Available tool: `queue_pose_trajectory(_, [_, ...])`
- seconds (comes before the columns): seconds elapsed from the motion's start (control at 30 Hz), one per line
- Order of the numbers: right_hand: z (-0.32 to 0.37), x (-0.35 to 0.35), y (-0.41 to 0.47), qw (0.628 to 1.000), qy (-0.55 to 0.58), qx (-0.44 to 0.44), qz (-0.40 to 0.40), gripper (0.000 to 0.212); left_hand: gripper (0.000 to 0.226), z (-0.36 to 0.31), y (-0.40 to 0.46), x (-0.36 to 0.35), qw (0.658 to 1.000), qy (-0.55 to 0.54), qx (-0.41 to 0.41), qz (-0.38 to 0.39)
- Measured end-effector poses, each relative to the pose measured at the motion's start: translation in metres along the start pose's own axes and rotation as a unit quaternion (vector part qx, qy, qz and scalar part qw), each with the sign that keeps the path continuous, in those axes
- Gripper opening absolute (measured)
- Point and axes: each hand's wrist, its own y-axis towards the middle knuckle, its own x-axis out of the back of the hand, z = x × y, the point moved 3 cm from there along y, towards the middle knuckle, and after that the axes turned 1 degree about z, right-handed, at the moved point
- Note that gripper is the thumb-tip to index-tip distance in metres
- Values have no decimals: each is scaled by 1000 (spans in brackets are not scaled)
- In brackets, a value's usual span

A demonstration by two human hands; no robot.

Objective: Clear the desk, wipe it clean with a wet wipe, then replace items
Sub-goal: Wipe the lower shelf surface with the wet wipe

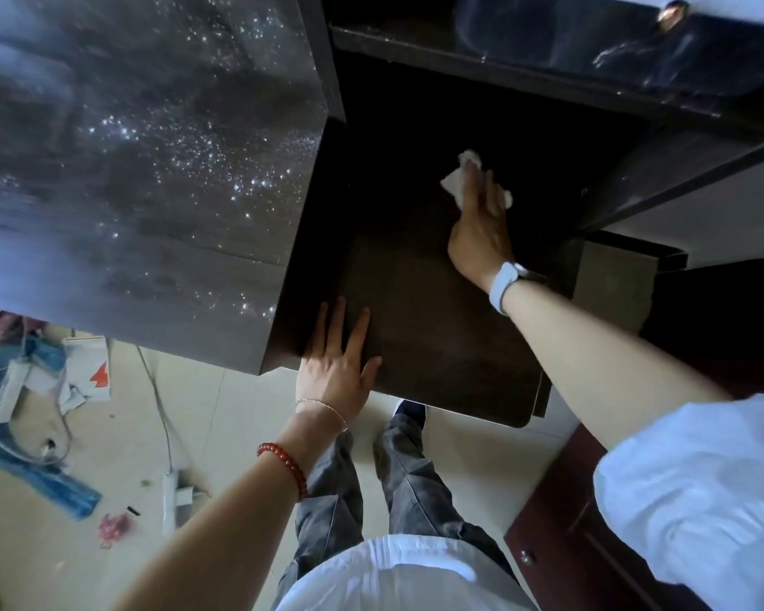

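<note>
A dark brown pull-out shelf [437,328] juts from under the glossy dark desk top [142,160]. My right hand [479,231] lies flat near the back of the shelf, straight fingers pressing a crumpled white wet wipe [453,180] onto the wood. The wipe shows on both sides of the fingers. My left hand [338,368] rests flat on the shelf's front left corner, fingers spread, holding nothing. The desk top glints with wet specks.
A dark cabinet front with a metal knob [673,13] stands at the back right. A reddish wooden cabinet [561,513] is at the lower right. On the pale tiled floor at the left lie blue and white packages [40,390], a cable and a power strip [175,496].
</note>
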Motion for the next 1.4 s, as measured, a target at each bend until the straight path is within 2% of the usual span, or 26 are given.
queue_pose_trajectory(0.07, [10, -24, -30, 993, -37, 109, 12, 73, 64, 1, 0, 0, 1000, -9, -5, -4])
queue_pose_trajectory(0.13, [7, -45, -85, 971, -62, 224, 55, 68, 66, 2, -1, -2, 1000, -10, -5, 5])
queue_pose_trajectory(0.23, [-23, -52, -159, 896, -149, 393, 147, 55, 66, 1, 0, -2, 1000, -9, 1, 8])
queue_pose_trajectory(0.27, [-35, -46, -164, 875, -176, 419, 166, 54, 65, 0, 0, -1, 1000, -12, 2, 7])
queue_pose_trajectory(0.3, [-45, -38, -158, 876, -178, 417, 167, 55, 64, 0, 0, -1, 1000, -15, 4, 1])
queue_pose_trajectory(0.33, [-53, -27, -142, 893, -165, 386, 160, 60, 63, -1, 0, -1, 1000, -20, 9, -5])
queue_pose_trajectory(0.43, [-74, 9, -87, 969, -135, 196, 73, 71, 65, -3, -1, -1, 999, -34, 15, -4])
queue_pose_trajectory(0.5, [-89, 25, -73, 988, -126, 86, 22, 65, 66, -5, -2, 1, 999, -37, 18, -3])
queue_pose_trajectory(0.57, [-98, 24, -88, 993, -107, 36, -18, 60, 66, -7, -1, 1, 999, -36, 26, 6])
queue_pose_trajectory(0.63, [-101, 6, -130, 993, -96, 62, -25, 57, 67, -9, 0, 2, 999, -33, 38, 13])
queue_pose_trajectory(0.7, [-103, -7, -168, 985, -116, 124, 11, 56, 67, -9, 0, 1, 998, -28, 44, 17])
queue_pose_trajectory(0.77, [-111, 3, -165, 980, -124, 154, 19, 61, 67, -10, 0, 0, 998, -32, 47, 13])
queue_pose_trajectory(0.83, [-115, 21, -134, 992, -100, 78, -9, 64, 67, -10, -1, 0, 998, -34, 48, 7])
queue_pose_trajectory(0.9, [-115, 37, -100, 999, -25, -15, -36, 60, 67, -13, -2, 1, 998, -36, 56, 1])
queue_pose_trajectory(1.0, [-111, 51, -68, 996, 43, -45, -68, 59, 65, -20, -2, 3, 996, -47, 77, -6])
queue_pose_trajectory(1.17, [-115, 54, -67, 995, -67, -66, -37, 65, 64, -26, -2, 4, 994, -53, 91, -9])
queue_pose_trajectory(1.23, [-107, 42, -89, 994, -100, -26, -40, 65, 65, -26, -1, 5, 995, -52, 89, -6])
queue_pose_trajectory(1.33, [-93, 20, -121, 990, -132, 39, 2, 61, 65, -25, -1, 6, 995, -47, 93, -5])
queue_pose_trajectory(1.4, [-93, 26, -113, 991, -128, 36, -17, 60, 65, -23, -2, 6, 995, -42, 95, 1])
